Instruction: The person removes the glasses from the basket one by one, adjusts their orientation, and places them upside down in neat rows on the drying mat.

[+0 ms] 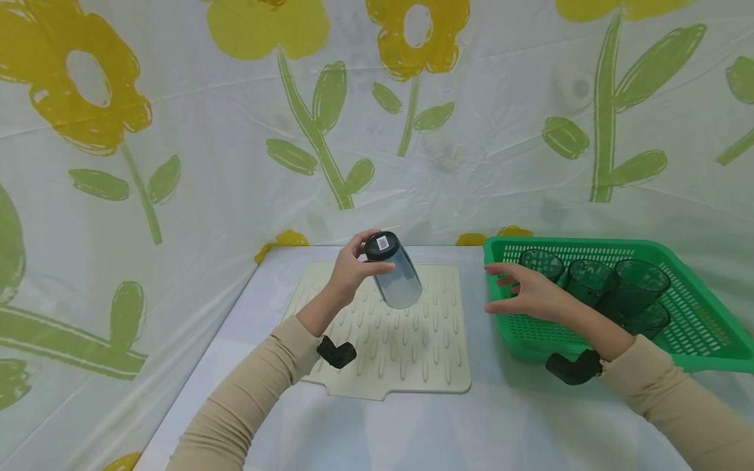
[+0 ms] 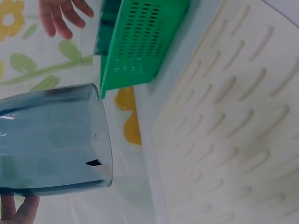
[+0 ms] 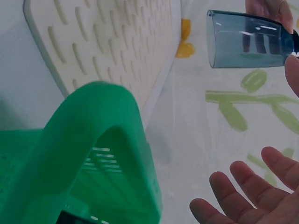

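My left hand point(image 1: 347, 269) grips a tinted blue-grey drinking glass point(image 1: 402, 282) near its dark base, which bears a small white label. The glass is tipped upside down at a slant, with its rim low, above a cream ridged drying mat point(image 1: 365, 376). In the left wrist view its clear wall point(image 2: 51, 140) and open rim face the mat side. My right hand point(image 1: 533, 297) holds nothing; its fingers are spread and relaxed beside the left end of a green basket point(image 1: 495, 252). From the right wrist view, that hand point(image 3: 254, 203) is apart from the glass point(image 3: 247, 42).
Several dark tinted glasses point(image 1: 642, 278) stand in the green perforated basket on the right. The white table point(image 1: 448, 432) ends at the back against a hanging flower-print curtain point(image 1: 506, 144), which also runs along the left side.
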`<action>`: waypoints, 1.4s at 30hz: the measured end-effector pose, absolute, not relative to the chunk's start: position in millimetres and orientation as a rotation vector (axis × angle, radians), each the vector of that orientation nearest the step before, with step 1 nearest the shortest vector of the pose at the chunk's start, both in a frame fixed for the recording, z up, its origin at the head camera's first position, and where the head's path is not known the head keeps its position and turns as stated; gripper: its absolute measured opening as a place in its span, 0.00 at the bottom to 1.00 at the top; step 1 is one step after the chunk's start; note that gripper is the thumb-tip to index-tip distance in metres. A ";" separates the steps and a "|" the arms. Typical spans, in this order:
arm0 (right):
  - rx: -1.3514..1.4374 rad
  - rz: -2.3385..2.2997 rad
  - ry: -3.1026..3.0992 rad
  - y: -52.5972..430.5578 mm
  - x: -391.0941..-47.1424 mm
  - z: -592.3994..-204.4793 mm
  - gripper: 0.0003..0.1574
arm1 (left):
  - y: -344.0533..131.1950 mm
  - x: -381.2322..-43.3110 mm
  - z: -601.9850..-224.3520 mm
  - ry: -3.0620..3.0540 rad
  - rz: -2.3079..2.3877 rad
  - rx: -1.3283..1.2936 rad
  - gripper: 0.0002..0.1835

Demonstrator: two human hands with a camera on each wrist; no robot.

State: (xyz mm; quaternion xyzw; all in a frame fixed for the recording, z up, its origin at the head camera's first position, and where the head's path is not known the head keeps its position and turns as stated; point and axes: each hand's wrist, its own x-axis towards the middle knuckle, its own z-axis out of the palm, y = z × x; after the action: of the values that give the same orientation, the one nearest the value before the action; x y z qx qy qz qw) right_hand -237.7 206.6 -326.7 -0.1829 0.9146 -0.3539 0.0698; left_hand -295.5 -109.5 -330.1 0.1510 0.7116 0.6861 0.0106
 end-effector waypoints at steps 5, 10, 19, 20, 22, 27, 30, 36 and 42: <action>-0.558 -1.080 2.755 218.1 -235.3 -326.4 0.47 | -116.0 -301.6 -333.1 2.256 2.118 0.433 0.37; -0.552 -1.061 2.776 229.7 -232.8 -327.8 0.46 | -123.8 -306.0 -334.7 2.321 2.077 0.372 0.37; -0.530 -1.028 2.818 253.7 -228.0 -330.1 0.45 | -138.1 -314.6 -341.5 2.386 2.054 0.296 0.37; -0.528 -1.022 2.820 256.0 -227.1 -329.9 0.45 | -139.2 -315.2 -341.8 2.392 2.054 0.292 0.37; -0.529 -1.013 2.826 260.3 -225.5 -330.1 0.45 | -141.6 -316.4 -342.8 2.402 2.058 0.272 0.38; -0.491 -0.988 2.832 270.4 -221.9 -330.9 0.46 | -147.8 -320.6 -346.4 2.443 2.056 0.206 0.37; -0.461 -0.971 2.842 276.3 -220.3 -332.0 0.46 | -152.1 -322.4 -348.2 2.468 2.043 0.172 0.37; -0.423 -0.936 2.868 288.6 -216.2 -335.9 0.46 | -159.4 -325.8 -352.1 2.471 2.052 0.121 0.38; -0.405 -0.930 2.884 300.4 -212.1 -340.8 0.45 | -165.6 -331.2 -358.1 2.483 2.062 0.093 0.39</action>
State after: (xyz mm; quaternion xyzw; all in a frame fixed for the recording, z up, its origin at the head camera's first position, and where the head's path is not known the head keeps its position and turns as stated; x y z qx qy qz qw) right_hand -212.1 300.4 -340.8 -0.1323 0.9425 -0.3039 0.0421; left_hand -331.2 -165.6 -358.1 0.0288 0.7682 0.6380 -0.0440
